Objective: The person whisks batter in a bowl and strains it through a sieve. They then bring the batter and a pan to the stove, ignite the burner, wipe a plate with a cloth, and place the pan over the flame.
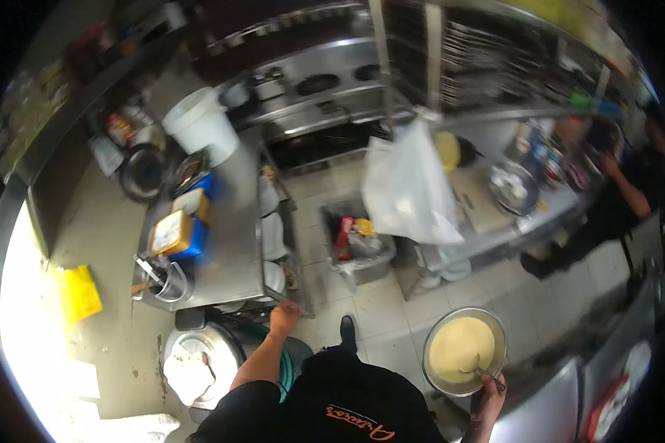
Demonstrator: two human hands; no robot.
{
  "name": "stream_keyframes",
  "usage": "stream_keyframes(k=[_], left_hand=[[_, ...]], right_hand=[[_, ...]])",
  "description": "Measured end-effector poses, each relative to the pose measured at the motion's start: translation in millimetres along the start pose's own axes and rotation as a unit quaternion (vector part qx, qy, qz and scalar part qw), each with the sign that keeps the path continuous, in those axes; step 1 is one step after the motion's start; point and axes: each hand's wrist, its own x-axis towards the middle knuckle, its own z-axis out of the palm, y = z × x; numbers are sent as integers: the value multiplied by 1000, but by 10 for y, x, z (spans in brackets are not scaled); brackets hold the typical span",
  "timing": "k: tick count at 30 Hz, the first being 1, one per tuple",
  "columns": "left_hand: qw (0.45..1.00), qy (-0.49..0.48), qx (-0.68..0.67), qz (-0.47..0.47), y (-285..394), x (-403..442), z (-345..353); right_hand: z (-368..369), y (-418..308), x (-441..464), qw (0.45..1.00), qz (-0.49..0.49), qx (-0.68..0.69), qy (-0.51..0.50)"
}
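A metal bowl [427,357] of pale yellow, creamy liquid [462,345] is at the lower right, held at its near rim by my right hand [493,385]. The handle of a utensil [479,369] passes under the fingers of that hand, and its other end dips into the liquid. My left hand [285,316] is out beside the lower corner of the steel table [233,251]. Its fingers are small and blurred, and whether they hold anything is unclear.
A bin [369,275] with rubbish stands ahead on the tiled floor. A white plastic bag [410,184] hangs beside the right counter. Another person [628,196] sits or leans at the far right. Below left is a round metal lid [218,354] with a cloth on it.
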Motion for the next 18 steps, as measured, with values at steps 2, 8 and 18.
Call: stream_keyframes(k=[2,8,18], left_hand=[[997,18,0,-76,432,75,-457],[971,223,-77,27,62,997,-981],[877,428,-218,-11,-462,1607,-2116]], right_hand=[[542,72,215,998,12,-7,-58],[1964,665,850,984,102,-110,-92],[4524,1518,1733,929,161,-49,-329]])
